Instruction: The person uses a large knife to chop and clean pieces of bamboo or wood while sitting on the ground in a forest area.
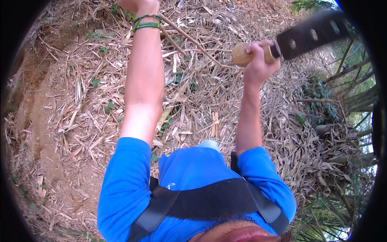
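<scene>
My right hand [262, 62] is wrapped round the thick wooden handle of a machete [314, 34]. Its broad dark blade, with several slots in it, points to the far right and is a little blurred. At the upper edge of the view, my left hand [139, 4] is mostly cut off. Its fingers are out of sight, so whether it grips anything does not show. Two thin brown sticks [195, 43] slant down and rightward from beside that wrist, which wears green bracelets [146, 25]. I cannot tell if the left hand holds them.
Dry leaves and broken stalks [193, 109] litter the ground, with small green plants [94, 82] among them. A bare earth strip [40, 133] runs along the left. Stalks and branches [354, 97] stand on the right, below the blade.
</scene>
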`<state>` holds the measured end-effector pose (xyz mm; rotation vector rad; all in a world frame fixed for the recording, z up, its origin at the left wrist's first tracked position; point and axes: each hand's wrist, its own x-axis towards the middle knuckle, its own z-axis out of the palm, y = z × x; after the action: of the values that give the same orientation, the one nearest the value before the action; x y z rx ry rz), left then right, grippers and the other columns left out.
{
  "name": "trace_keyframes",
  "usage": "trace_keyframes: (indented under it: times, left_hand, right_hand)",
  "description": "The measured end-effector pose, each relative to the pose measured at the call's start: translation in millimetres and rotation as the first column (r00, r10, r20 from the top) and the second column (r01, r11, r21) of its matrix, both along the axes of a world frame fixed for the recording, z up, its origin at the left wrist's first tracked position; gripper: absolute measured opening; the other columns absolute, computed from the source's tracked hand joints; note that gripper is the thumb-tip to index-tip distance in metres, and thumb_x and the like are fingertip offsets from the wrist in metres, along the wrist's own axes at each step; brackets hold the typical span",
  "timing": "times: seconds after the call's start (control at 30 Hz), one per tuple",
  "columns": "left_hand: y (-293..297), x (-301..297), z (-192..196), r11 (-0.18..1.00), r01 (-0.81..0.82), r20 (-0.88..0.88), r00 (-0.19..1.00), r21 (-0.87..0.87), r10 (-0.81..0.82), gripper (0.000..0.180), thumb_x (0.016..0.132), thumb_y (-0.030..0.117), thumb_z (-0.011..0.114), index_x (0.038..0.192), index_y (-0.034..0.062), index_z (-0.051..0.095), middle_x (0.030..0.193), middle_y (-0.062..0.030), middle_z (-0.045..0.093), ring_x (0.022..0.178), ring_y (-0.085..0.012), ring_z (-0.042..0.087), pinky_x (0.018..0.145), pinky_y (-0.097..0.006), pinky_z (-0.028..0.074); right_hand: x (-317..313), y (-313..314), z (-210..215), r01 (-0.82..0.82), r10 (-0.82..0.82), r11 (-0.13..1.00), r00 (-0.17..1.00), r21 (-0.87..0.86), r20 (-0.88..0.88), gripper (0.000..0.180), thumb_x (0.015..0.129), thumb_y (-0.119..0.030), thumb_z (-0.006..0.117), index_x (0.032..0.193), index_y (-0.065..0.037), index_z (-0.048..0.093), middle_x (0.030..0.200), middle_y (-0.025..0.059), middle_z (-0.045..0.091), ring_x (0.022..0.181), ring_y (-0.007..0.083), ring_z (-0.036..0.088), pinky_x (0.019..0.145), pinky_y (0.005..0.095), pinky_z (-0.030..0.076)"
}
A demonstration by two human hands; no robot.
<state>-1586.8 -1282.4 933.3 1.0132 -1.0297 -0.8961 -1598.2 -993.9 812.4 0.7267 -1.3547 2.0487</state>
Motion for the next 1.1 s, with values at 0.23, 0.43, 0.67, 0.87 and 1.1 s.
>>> trace_keyframes:
  times: [0.23,0.43,0.67,0.87,1.1]
  left_hand:
    - [-2.2,-61.8,-80.1,0.875,0.139,0.214,0.976,-0.463,-0.042,0.029,0.081,0.006,0.064,0.056,0.0067,0.050,0.053,-0.0008,0.047,0.046,-0.0175,0.051,0.045,-0.031,0.039]
    - [-42.1,10.9,-24.3,0.948,0.264,-0.177,0.939,-0.180,-0.295,0.033,0.076,0.030,0.070,0.073,-0.0020,0.064,0.067,-0.0106,0.065,0.065,-0.0251,0.064,0.064,-0.042,0.046]
    - [8.6,10.2,-2.3,0.881,0.392,-0.051,0.907,-0.266,-0.419,0.033,0.078,0.030,0.068,0.071,-0.0024,0.064,0.064,-0.0122,0.065,0.062,-0.0251,0.064,0.061,-0.040,0.047]
    - [31.5,15.0,-4.7,0.856,0.383,-0.114,0.889,-0.349,-0.444,0.028,0.080,0.022,0.066,0.067,-0.0019,0.062,0.057,-0.0084,0.060,0.056,-0.0230,0.059,0.060,-0.041,0.046]
    - [-1.0,21.5,2.3,0.865,0.367,-0.424,0.761,-0.341,-0.491,0.026,0.083,0.016,0.066,0.063,0.0068,0.052,0.054,-0.0023,0.051,0.043,-0.0161,0.046,0.045,-0.032,0.036]
  right_hand:
    - [63.5,-81.3,-284.9,-0.644,0.081,0.671,0.556,0.367,0.827,0.010,0.077,-0.006,0.060,0.067,-0.003,0.060,0.062,0.0055,0.057,0.049,0.0177,0.056,0.047,0.0346,0.048]
    - [55.2,15.6,-290.1,-0.566,-0.160,0.512,0.676,0.646,0.720,0.012,0.077,-0.012,0.063,0.075,0.000,0.063,0.061,0.0060,0.062,0.051,0.0155,0.056,0.051,0.0333,0.047]
    - [50.6,-25.3,-152.6,0.037,0.460,-0.205,0.886,0.978,0.063,0.008,0.080,-0.010,0.059,0.088,-0.006,0.060,0.069,0.0090,0.062,0.056,0.0236,0.063,0.048,0.0430,0.048]
    - [-92.9,-11.1,-110.3,0.256,0.350,-0.252,0.923,0.933,-0.159,0.015,0.087,-0.011,0.056,0.089,-0.003,0.069,0.078,0.0140,0.068,0.069,0.0257,0.068,0.059,0.0492,0.054]
    - [-103.5,-13.2,-86.1,-0.208,-0.057,-0.347,0.978,0.914,0.201,0.026,0.085,-0.014,0.051,0.102,0.000,0.066,0.075,0.0123,0.063,0.062,0.0210,0.061,0.053,0.0361,0.054]
